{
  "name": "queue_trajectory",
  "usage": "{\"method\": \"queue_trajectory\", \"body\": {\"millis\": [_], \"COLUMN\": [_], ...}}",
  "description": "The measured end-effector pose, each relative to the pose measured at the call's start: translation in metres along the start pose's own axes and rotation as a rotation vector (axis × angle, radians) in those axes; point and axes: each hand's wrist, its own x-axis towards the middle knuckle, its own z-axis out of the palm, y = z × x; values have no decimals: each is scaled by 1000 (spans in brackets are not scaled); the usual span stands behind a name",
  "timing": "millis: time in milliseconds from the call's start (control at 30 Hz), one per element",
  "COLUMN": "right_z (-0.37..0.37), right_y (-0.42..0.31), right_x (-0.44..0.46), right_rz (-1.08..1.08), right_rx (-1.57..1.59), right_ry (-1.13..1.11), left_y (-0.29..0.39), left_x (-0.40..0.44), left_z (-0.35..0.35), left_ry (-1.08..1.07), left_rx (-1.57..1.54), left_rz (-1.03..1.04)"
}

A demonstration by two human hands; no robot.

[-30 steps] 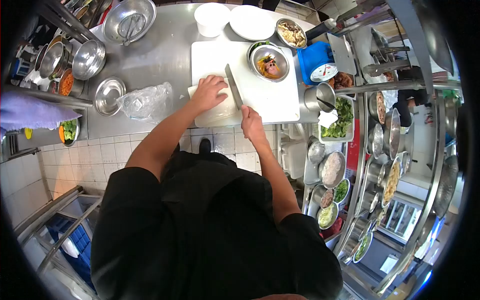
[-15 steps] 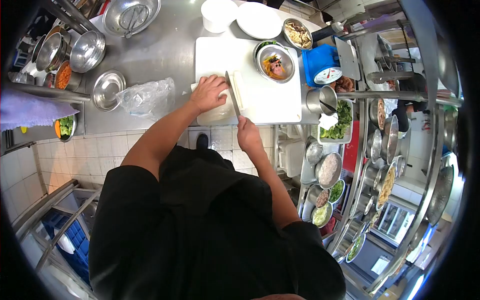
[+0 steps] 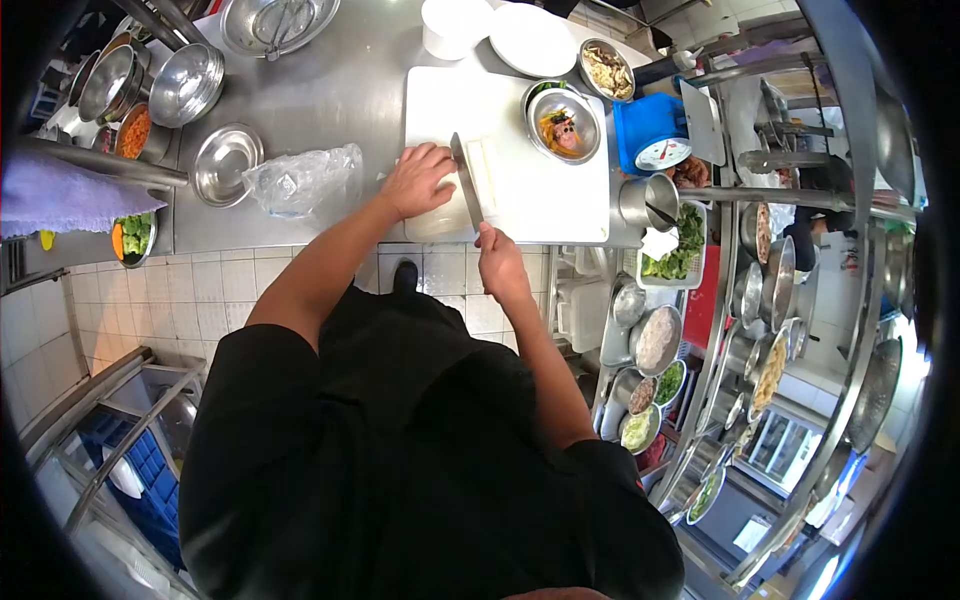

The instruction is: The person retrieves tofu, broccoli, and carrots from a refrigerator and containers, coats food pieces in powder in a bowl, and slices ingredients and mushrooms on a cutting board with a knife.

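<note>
A black, loosely creased top (image 3: 420, 480) has a short left sleeve (image 3: 255, 390) at its 9 o'clock and a short right sleeve (image 3: 615, 505), bearing a small red mark (image 3: 640, 484), at 4 o'clock. A dark shoe (image 3: 405, 277) shows at 12 o'clock.

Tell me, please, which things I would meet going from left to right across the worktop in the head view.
Round metal bowl, plastic bag, left hand, knife, white strip, bowl of colourful food, blue scale.

The strip (image 3: 482, 172) is cream, knife (image 3: 465, 183) grey, cutting board (image 3: 555, 200) white, scale (image 3: 632, 122) blue.
</note>
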Motion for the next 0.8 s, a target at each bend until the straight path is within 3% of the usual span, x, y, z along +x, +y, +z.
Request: {"method": "queue_trajectory", "body": {"millis": [100, 200, 300, 433, 567, 800], "right_z": [-4, 26, 39, 18, 7, 32], "right_y": [-19, 14, 23, 20, -10, -2], "right_x": [-10, 6, 25, 31, 6, 1], "right_rz": [112, -158, -250, -73, -25, -32], "right_rx": [-13, -156, -111, -29, -63, -92], "right_ry": [-48, 180, 216, 84, 15, 56], "left_y": [-2, -8, -8, -17, -12, -15], "left_x": [2, 3, 0, -10, -21, -18], "left_z": [0, 2, 6, 4, -12, -6], "left_ry": [-8, -15, 29, 204, 71, 55], "left_rx": [6, -17, -48, -165, -71, -39], "left_rz": [-1, 8, -14, 70, 26, 9]}}
